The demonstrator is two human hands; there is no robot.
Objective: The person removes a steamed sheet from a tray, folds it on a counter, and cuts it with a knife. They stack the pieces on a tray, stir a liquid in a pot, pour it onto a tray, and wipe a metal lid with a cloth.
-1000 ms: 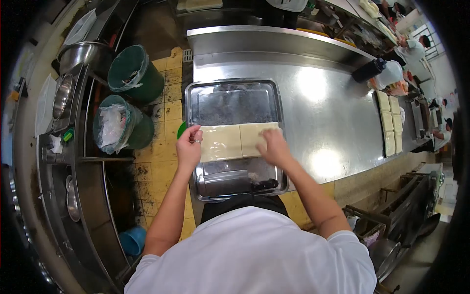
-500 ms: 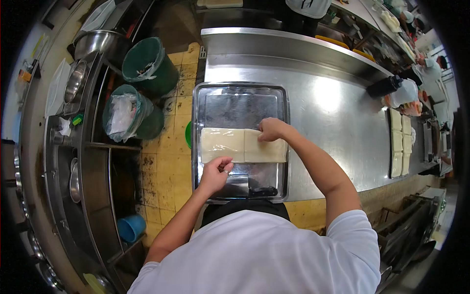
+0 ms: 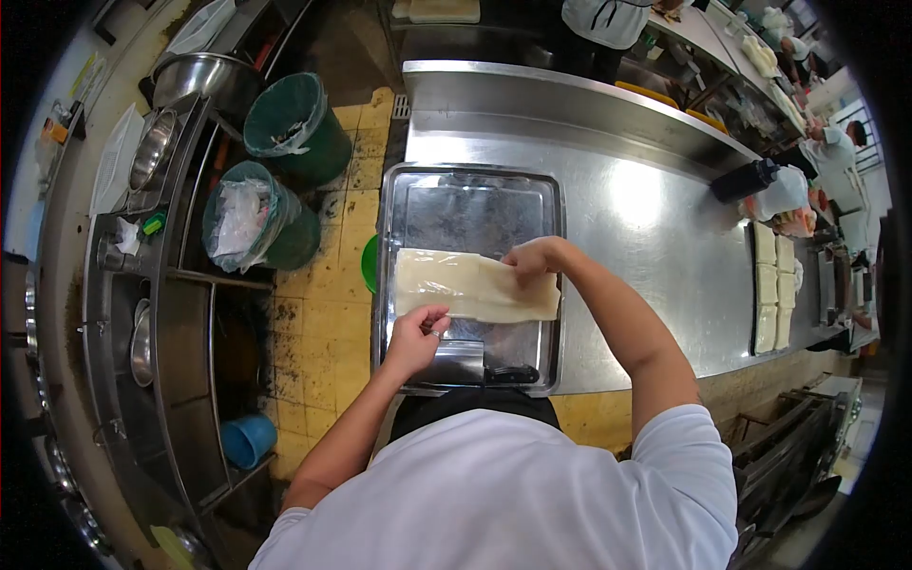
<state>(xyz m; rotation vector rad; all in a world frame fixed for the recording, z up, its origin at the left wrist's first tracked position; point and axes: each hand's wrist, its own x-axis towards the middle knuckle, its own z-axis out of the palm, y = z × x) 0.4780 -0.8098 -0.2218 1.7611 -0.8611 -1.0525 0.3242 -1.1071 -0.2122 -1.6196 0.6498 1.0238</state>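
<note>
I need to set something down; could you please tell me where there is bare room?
Bare steel counter lies between the large tray and the pale slabs; the tray's far end is bare too. Its near end is crowded: cleaver, left hand.

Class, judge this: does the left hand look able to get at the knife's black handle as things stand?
Probably yes: the left hand is near the knife's blade, nothing covers the black handle, and the pale sheet stops short of it.

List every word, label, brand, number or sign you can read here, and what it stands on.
No text can be read.
Cleaver: any marking is too small to read.
Dark bottle: any label is too blurred.
Bagged items: any print is too blurred.
</note>
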